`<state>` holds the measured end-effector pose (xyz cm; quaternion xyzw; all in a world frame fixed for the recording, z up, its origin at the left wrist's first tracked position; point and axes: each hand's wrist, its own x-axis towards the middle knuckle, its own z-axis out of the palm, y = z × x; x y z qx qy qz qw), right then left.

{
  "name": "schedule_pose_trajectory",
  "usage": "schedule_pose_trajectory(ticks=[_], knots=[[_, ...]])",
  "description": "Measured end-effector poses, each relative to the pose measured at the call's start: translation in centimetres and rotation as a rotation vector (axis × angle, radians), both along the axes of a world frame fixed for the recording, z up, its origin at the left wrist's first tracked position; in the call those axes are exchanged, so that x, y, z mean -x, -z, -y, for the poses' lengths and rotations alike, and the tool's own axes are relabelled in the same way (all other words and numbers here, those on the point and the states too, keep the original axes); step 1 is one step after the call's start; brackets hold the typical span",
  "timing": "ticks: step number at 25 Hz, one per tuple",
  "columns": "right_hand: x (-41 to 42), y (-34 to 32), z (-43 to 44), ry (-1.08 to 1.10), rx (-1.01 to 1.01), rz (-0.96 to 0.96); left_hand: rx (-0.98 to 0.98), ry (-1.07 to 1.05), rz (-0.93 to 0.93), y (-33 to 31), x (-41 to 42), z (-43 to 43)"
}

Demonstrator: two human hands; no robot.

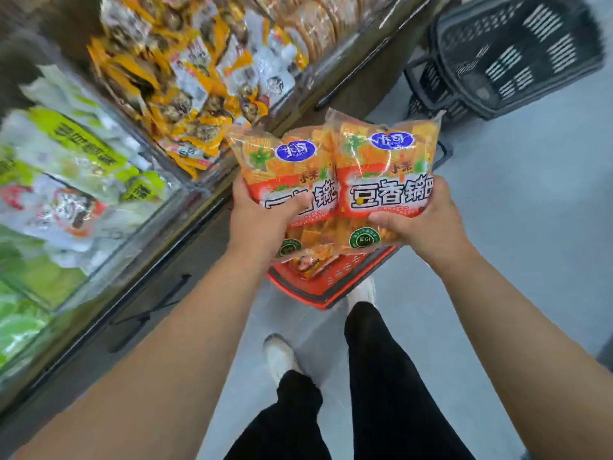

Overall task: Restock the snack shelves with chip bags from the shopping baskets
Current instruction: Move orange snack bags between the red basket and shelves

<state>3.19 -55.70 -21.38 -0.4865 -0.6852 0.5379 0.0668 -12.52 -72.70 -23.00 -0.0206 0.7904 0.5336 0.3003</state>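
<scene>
I hold two orange chip bags side by side above a red shopping basket [300, 287] on the floor. My left hand [262, 224] grips the lower edge of the left bag [285, 167], thumb on its front. My right hand [421, 220] grips the lower right corner of the right bag [384, 171] the same way. More snack packs [308, 263] lie in the red basket, mostly hidden behind the bags. The snack shelves [185, 190] run along my left.
The shelf bins hold green and white packs [66, 154], yellow packs [185, 91] and round crackers [318, 18]. A stack of black baskets [517, 54] stands on the grey floor at the far right. My legs and white shoes [278, 356] are below.
</scene>
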Motion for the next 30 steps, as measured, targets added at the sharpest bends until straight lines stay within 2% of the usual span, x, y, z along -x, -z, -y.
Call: schedule_pose_trajectory(ticks=[4,9,14,22,30], knots=[[-3.0,-10.7,3.1,0.124,-0.065,-0.077,-0.11,0.148,-0.102,-10.3,0.1,1.3],[-7.7,-22.8,6.0,0.273,-0.151,-0.168,-0.307,0.302,-0.105,-22.2,-2.1,1.4],[-14.5,-31.5,7.5,0.407,-0.243,-0.202,-0.419,0.448,-0.171,-31.2,-6.5,0.6],[-28.4,-38.5,11.6,0.562,-0.341,-0.274,-0.521,0.683,-0.137,-38.9,-17.1,0.4],[-47.0,-43.0,21.0,0.749,-0.478,-0.269,-0.68,1.0,-0.031,-44.5,-35.2,1.5]])
